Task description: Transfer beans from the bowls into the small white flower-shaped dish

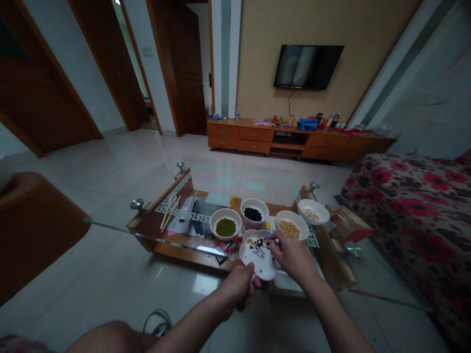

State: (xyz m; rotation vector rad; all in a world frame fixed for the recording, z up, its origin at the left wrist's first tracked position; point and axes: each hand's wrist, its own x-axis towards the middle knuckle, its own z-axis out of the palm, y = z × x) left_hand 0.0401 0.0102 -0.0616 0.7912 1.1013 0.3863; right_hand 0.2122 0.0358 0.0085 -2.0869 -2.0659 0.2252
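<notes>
A white scalloped plate with a purple cartoon print carries mixed black and pale beans near its far side. My left hand is closed on the plate's near edge, thumb on top. Over the plate's right side, my right hand pinches a thin, dark bluish tool; its tip is among the beans, and its exact kind is too small to tell. Around the plate stand white bowls: green beans at left, black beans behind, yellow soybeans at right, and pale pieces farther right.
The bowls stand on a glass-topped coffee table with a wooden base. Chopsticks and plastic packaging are at its left side. A flowered sofa is to the right; a low TV cabinet lines the far wall.
</notes>
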